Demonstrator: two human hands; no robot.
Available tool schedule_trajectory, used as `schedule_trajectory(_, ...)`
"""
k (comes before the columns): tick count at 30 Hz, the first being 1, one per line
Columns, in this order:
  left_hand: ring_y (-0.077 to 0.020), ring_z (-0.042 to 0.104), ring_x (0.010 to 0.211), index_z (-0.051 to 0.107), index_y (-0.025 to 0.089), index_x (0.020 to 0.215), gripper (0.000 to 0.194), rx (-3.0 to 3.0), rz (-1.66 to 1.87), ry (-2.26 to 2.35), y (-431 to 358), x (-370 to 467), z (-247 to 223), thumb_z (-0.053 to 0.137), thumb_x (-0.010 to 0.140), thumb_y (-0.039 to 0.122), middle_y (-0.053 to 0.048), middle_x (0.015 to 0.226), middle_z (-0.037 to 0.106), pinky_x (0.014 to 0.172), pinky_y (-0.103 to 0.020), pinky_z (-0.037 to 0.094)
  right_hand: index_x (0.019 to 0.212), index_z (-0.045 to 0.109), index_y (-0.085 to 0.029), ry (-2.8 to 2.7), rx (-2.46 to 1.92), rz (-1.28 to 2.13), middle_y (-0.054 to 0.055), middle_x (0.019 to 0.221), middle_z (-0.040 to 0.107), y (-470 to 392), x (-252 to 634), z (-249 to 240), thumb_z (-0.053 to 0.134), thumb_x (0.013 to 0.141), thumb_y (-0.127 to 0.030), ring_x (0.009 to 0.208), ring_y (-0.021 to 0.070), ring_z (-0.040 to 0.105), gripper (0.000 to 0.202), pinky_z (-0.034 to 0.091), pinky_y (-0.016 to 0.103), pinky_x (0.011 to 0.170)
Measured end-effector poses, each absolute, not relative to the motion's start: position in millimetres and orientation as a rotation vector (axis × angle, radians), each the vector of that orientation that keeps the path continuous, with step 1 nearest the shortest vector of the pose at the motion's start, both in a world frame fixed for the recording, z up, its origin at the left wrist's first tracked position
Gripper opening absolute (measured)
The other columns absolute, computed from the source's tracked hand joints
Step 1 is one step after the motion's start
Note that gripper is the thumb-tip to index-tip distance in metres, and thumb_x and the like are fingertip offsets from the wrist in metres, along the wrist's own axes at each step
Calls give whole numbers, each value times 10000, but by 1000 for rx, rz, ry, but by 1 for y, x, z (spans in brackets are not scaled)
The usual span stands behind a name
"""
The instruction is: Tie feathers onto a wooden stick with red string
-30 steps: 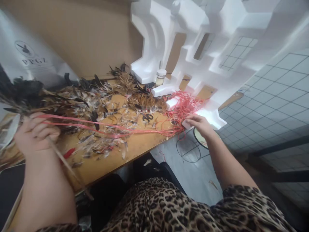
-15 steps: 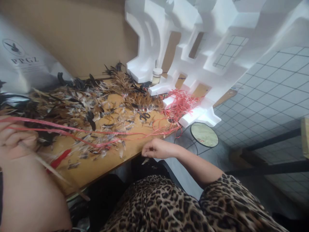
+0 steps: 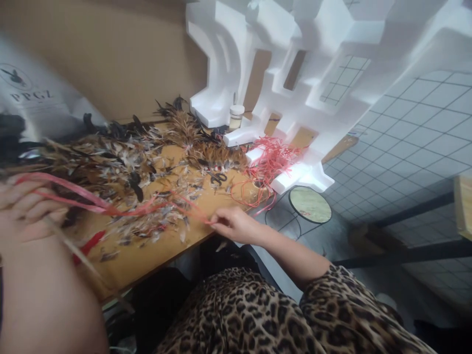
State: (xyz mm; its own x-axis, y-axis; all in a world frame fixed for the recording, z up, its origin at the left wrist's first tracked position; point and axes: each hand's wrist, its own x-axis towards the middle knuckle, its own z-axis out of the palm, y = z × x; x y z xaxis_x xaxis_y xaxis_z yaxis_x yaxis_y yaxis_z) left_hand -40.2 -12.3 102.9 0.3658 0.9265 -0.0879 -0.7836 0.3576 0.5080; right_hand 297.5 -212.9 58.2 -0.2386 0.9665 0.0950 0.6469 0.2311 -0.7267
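Observation:
At the left edge my left hand [image 3: 35, 206] is closed around pink plastic string [image 3: 84, 195], and a thin pale stick-like piece [image 3: 77, 248] juts out below its fingers. The string runs right across the table, sagging over loose feathers. My right hand [image 3: 232, 223] pinches a stretch of it near the table's front edge. Brown, white and black feathers [image 3: 121, 152] cover much of the tabletop. Black-handled scissors [image 3: 218, 178] lie among them. To the right of the scissors, a tangled heap of the same pink string [image 3: 273, 157] rests against white foam.
A large white foam packing piece [image 3: 313, 29] leans at the back right, with a white-lidded jar [image 3: 236, 115] beside it. A white bag [image 3: 40, 103] stands at the back left. A round stool [image 3: 310, 204] is beyond the table's right end. A red strip [image 3: 90, 246] lies near the front.
My right hand has taken hold of the pink string and drawn it slightly down and left. The stretch by my left hand has gone slacker. The view has shifted slightly.

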Motion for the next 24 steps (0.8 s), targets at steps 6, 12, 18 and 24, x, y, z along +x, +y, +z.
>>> schedule_trajectory(6, -36, 201, 243, 425, 180, 771, 362, 654, 1018, 355, -20, -7, 107, 180, 977, 350, 67, 484, 455, 272, -175, 317, 919, 578, -131, -1885, -788, 1716, -23, 661, 568, -224, 266, 94, 610, 829, -339, 584, 67, 538, 229, 421, 178, 581)
schedule_trajectory(12, -29, 140, 274, 419, 169, 798, 328, 630, 998, 326, -22, -3, 105, 191, 976, 323, 71, 515, 425, 273, -164, 263, 842, 603, -95, -1765, -968, 1862, -28, 626, 546, -231, 326, 68, 656, 788, -380, 518, 36, 460, 295, 375, 152, 504)
schedule_trajectory(18, -28, 88, 296, 417, 164, 786, 402, 592, 926, 360, -22, 16, 101, 107, 973, 339, 70, 516, 312, 253, -163, 131, 760, 579, -127, -1141, -1481, 1386, -75, 480, 424, -270, 460, 38, 709, 699, -435, 407, 27, 304, 341, 223, 160, 406)
schedule_trajectory(24, -40, 98, 327, 459, 153, 830, 346, 631, 803, 376, -9, 38, 90, 181, 976, 299, 65, 562, 288, 280, -188, 165, 648, 644, -133, -1101, -1777, 1345, 10, 509, 537, -296, 510, 12, 648, 734, -492, 432, 48, 381, 369, 262, 191, 435)
